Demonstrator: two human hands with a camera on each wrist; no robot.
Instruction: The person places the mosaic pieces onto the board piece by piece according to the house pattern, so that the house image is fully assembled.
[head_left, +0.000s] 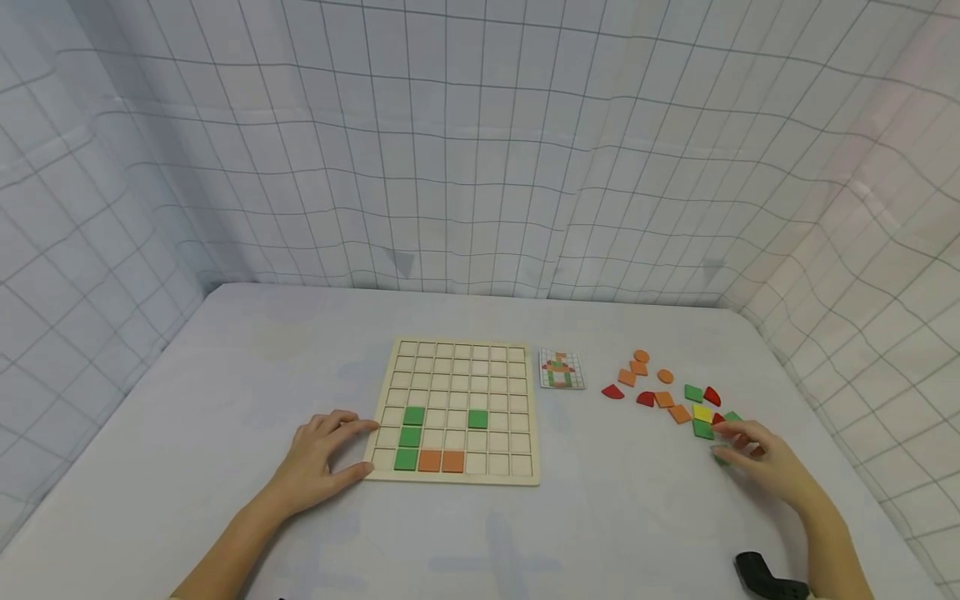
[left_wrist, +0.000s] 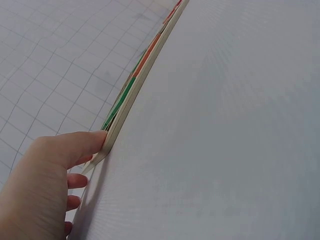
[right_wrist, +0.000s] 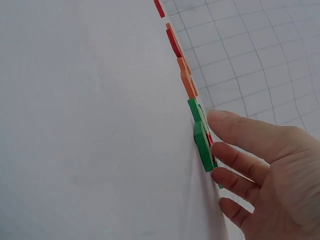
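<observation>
A pale wooden grid board (head_left: 454, 389) lies on the table with several green squares (head_left: 410, 437) and two orange squares (head_left: 441, 461) in its cells. My left hand (head_left: 318, 458) rests at the board's left edge, thumb near the front corner and a finger further up; the left wrist view shows the thumb touching the corner. Over the near end of the loose pieces at right hovers my right hand (head_left: 772, 467), fingers loosely bent. Below its thumb is a green piece (right_wrist: 203, 150), with no grip on it visible. Red pieces (head_left: 757, 451) are partly covered by that hand.
Beside the board lies a small pattern card (head_left: 561, 369). Scattered right of it are orange circles (head_left: 665, 377), orange squares (head_left: 680, 414), red wedges (head_left: 612, 392) and a yellow square (head_left: 702, 412). A black object (head_left: 767, 578) sits at the front right. Grid-patterned cloth (head_left: 480, 167) surrounds the table.
</observation>
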